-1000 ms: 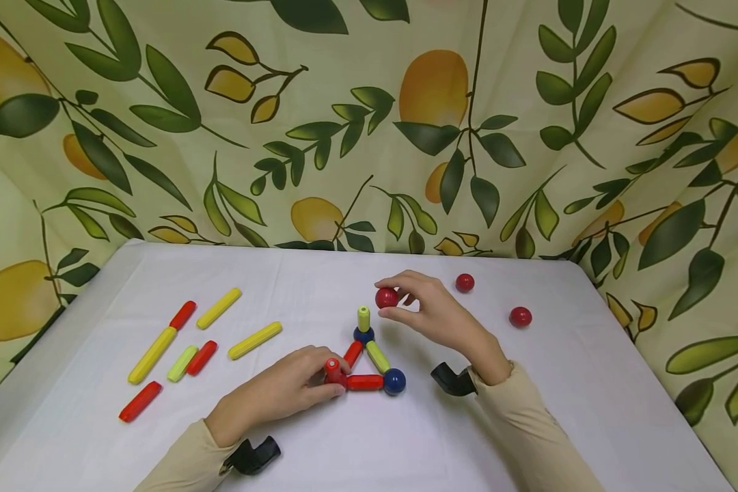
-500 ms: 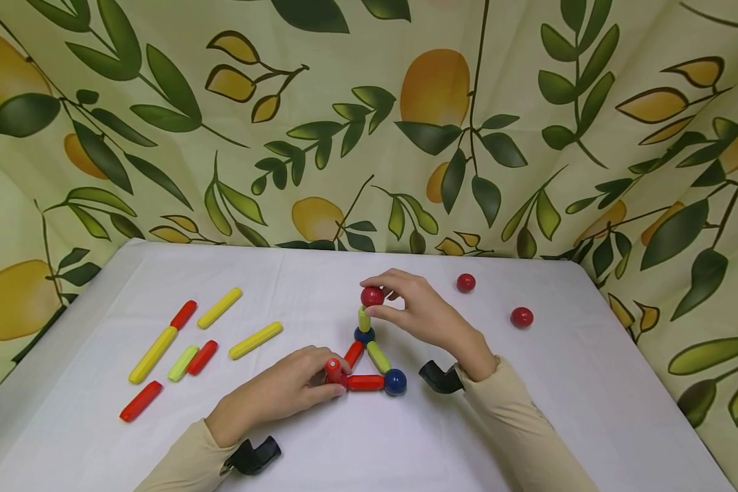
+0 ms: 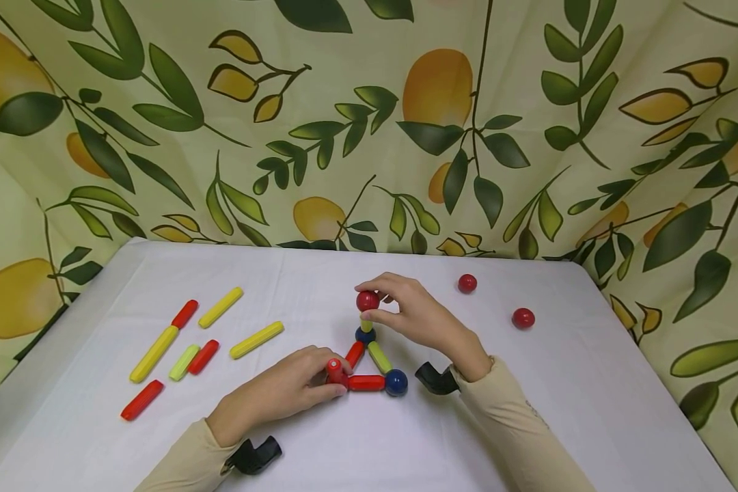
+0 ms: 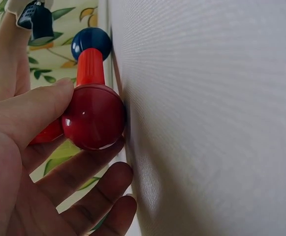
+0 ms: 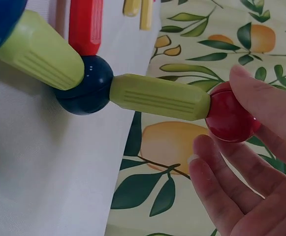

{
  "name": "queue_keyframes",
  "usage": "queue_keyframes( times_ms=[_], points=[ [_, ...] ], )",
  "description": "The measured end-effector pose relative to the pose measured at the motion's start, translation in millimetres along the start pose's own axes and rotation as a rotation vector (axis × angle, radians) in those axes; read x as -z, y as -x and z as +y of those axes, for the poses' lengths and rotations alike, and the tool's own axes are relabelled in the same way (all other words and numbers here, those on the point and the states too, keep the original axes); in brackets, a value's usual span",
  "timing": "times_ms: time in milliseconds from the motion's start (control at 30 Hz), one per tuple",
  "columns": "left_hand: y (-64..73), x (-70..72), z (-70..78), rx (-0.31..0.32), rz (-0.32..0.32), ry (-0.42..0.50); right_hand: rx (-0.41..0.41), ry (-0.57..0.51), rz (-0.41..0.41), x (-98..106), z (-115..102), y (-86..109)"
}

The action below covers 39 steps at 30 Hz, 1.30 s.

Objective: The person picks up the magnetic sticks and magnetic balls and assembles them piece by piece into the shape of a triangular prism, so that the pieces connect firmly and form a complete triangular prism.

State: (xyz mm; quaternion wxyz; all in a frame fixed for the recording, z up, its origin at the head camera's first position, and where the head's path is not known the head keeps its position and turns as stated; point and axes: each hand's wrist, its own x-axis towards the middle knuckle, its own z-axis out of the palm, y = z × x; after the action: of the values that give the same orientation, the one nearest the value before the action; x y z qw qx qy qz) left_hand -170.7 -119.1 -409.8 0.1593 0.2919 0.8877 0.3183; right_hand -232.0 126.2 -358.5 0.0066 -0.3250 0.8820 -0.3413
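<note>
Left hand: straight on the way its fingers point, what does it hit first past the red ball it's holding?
Probably the near red rod, which joins that red ball to the nearer blue ball. Depth is unclear, though: the slanting red rod is also close to the left hand.

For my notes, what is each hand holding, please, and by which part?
Left hand pinches the glossy red lower ball by its sides; right hand, the glossy red upper ball, likewise.

"What's on your white table?"
"To your left, three yellow sticks, three red sticks, one lime stick. Near the middle, a ball-and-stick triangle. To your right, two loose red balls."
</note>
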Motion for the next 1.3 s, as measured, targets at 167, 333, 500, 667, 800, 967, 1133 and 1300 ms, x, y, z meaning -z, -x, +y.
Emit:
queue_keyframes(
  times_ms=[167,333,500,667,800,967,1133,1300],
  points=[
    [-0.2,-0.4,-0.2,-0.016,0.003,-0.007,0.002,-0.004,0.0,-1,0,0.5],
    [-0.2,-0.1,-0.1,-0.017,0.001,-0.005,0.002,-0.004,-0.002,-1,0,1.0],
    [0.0,0.2,0.8,-0.009,-0.002,0.003,-0.011,-0.01,0.003,-1,0,2.5],
    [0.0,0.8,1.3,0.001,-0.004,0.007,-0.022,-0.016,0.019,3,2,6.4],
    [0.2,1.5,1.3,0.007,-0.002,0.006,-0.029,-0.027,0.014,5,3,8.0],
    [0.9,1.6,0.6,0.009,0.0,0.005,-0.036,-0.04,0.0,4,4,7.0],
    [0.7,0.6,-0.8,0.007,0.0,0.005,-0.029,-0.036,0.0,3,4,6.7],
    [0.0,0.1,-0.5,0.005,-0.001,0.001,-0.043,-0.024,0.034,8,10,9.7]
  ],
)
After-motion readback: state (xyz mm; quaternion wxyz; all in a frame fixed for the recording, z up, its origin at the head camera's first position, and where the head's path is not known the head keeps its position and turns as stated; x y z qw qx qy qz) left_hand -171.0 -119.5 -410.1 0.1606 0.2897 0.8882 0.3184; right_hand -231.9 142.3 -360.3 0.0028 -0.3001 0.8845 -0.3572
